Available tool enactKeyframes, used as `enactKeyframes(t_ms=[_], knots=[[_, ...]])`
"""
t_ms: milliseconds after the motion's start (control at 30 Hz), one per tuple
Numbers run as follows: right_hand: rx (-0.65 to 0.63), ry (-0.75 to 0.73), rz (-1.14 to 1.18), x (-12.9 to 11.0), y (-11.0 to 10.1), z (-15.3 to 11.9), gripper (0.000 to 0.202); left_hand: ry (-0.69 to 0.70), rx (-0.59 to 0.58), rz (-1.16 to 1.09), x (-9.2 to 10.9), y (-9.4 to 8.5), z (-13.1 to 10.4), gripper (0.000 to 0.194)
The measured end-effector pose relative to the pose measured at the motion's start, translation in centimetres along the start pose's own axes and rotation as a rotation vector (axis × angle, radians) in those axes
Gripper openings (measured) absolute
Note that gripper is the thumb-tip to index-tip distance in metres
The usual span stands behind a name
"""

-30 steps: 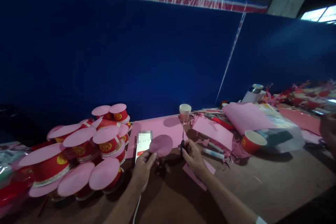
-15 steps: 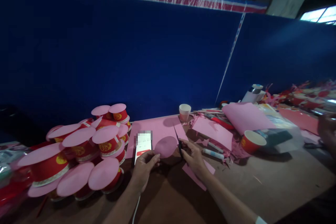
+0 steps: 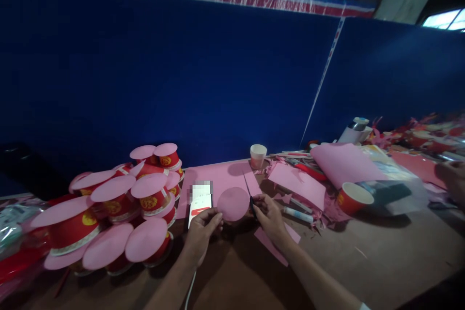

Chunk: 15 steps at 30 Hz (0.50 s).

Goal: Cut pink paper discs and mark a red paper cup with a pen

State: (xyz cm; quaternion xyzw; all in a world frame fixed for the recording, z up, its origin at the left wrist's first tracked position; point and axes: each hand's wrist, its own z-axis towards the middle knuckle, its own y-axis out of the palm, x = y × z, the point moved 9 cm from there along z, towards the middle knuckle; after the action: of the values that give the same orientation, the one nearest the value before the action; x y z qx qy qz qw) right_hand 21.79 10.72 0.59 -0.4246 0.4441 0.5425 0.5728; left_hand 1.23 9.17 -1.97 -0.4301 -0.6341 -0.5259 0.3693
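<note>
Sitting between the two hands, a pink disc (image 3: 233, 204) is pinched at its near left edge by the thumb and fingers of the left hand (image 3: 203, 225), seemingly so that most of the rim is left free. The scissors (image 3: 251, 199) are clasped by the handles in the right hand (image 3: 268, 213), blades pointed away; whether the disc is touched by them cannot be told. Disc-topped cups (image 3: 148, 196) are massed at the left, perhaps to leave room for the hands.
</note>
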Motion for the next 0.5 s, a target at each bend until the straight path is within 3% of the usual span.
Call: enactKeyframes(t_ms=[500], knots=[[-0.017, 0.005, -0.014, 0.61, 0.07, -0.09, 0.022, 0.001, 0.012, 0.009, 0.09, -0.08, 0.05, 0.028]])
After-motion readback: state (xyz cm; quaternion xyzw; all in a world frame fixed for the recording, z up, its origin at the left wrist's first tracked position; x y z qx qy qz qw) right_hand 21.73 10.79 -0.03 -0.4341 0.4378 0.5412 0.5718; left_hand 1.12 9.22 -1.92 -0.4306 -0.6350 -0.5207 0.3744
